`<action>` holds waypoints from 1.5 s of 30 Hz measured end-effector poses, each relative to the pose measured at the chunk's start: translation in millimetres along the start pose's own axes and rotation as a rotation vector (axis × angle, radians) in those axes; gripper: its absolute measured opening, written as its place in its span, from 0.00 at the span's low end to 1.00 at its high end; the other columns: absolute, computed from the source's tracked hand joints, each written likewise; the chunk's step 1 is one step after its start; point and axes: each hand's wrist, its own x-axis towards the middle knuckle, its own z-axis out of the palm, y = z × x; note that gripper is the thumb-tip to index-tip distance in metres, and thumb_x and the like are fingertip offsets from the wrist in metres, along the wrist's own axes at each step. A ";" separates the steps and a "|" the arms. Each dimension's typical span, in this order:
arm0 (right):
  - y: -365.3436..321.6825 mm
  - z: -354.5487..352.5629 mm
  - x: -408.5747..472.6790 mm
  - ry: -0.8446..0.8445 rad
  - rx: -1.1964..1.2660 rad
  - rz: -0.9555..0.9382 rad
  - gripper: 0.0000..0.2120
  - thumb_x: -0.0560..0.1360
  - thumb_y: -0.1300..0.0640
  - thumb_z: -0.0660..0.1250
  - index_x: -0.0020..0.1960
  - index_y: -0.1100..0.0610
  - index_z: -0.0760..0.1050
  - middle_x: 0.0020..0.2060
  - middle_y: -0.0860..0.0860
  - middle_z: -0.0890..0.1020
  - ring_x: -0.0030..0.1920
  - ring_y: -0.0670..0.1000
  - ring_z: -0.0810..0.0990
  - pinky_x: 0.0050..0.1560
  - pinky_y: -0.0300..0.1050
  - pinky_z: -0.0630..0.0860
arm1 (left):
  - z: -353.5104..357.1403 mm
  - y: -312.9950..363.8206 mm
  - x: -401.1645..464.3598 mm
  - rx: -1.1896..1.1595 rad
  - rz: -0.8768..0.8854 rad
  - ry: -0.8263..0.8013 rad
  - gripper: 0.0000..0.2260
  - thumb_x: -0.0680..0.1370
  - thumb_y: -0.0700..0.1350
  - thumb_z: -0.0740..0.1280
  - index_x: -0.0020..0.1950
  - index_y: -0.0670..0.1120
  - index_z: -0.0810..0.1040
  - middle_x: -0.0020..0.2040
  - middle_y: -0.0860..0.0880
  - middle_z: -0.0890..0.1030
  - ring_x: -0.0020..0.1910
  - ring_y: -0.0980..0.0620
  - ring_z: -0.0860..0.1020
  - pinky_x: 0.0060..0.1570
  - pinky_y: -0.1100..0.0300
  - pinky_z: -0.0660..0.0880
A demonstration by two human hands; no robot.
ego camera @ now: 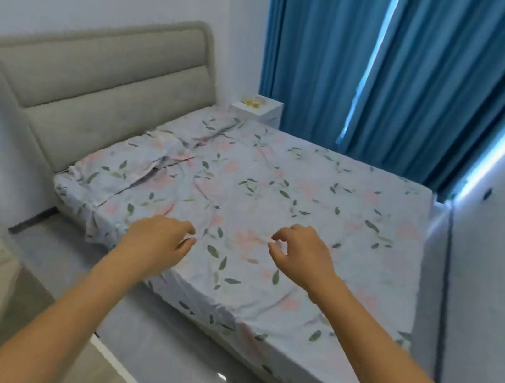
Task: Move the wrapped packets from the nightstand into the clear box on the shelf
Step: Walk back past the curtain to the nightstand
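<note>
Left hand (158, 236): raised over the bed's near edge, grip loosely curled, holding nothing.
Right hand (301, 252): likewise empty, presumably free for pickup.
Bed (276, 201): between person and target.
Wrapped packets (253, 102): on the nightstand (257, 111) tabletop, far corner, untouched.

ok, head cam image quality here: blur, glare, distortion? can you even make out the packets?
Head view: soft overall, edges smeared, likely motion blur. Daylight blows out in the gaps of the blue curtains. Wide-angle bending shows on the wall edge at right and the headboard. The packets on the white nightstand are only small yellowish blobs. Left hand and right hand read clearly enough: loosely curled, empty.
</note>
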 end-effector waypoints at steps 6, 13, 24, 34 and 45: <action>180.3 -65.6 -82.4 0.129 -0.071 0.419 0.15 0.77 0.45 0.61 0.55 0.53 0.80 0.50 0.51 0.82 0.51 0.53 0.79 0.47 0.47 0.78 | 9.9 164.7 76.7 -0.042 0.259 -0.028 0.15 0.82 0.56 0.54 0.62 0.55 0.76 0.51 0.56 0.82 0.46 0.53 0.79 0.42 0.58 0.78; 363.5 -139.6 -174.6 0.190 -0.059 0.679 0.16 0.76 0.46 0.63 0.59 0.51 0.77 0.52 0.50 0.82 0.52 0.53 0.80 0.47 0.44 0.75 | 21.1 403.1 151.0 -0.017 0.527 -0.059 0.17 0.81 0.56 0.54 0.68 0.55 0.71 0.63 0.54 0.77 0.60 0.51 0.76 0.52 0.56 0.74; 547.5 -201.4 -195.2 0.027 -0.203 0.745 0.24 0.76 0.40 0.59 0.69 0.47 0.67 0.56 0.49 0.81 0.56 0.52 0.78 0.51 0.45 0.74 | 19.3 650.9 260.7 -0.077 0.721 -0.057 0.18 0.82 0.55 0.54 0.68 0.53 0.72 0.63 0.51 0.77 0.58 0.48 0.77 0.54 0.53 0.77; 694.4 -225.0 -85.9 -0.001 -0.114 0.720 0.26 0.76 0.41 0.60 0.71 0.48 0.64 0.57 0.50 0.80 0.57 0.52 0.78 0.50 0.46 0.76 | 37.8 749.3 426.9 -0.075 0.687 -0.095 0.19 0.80 0.57 0.58 0.69 0.52 0.71 0.65 0.50 0.75 0.57 0.49 0.77 0.56 0.56 0.76; 902.1 -300.9 206.7 -0.011 -0.124 0.594 0.25 0.76 0.43 0.60 0.70 0.50 0.66 0.54 0.52 0.80 0.54 0.54 0.79 0.47 0.47 0.77 | -13.2 809.1 736.3 -0.060 0.476 -0.091 0.20 0.79 0.61 0.57 0.69 0.55 0.70 0.67 0.53 0.74 0.61 0.50 0.75 0.58 0.54 0.74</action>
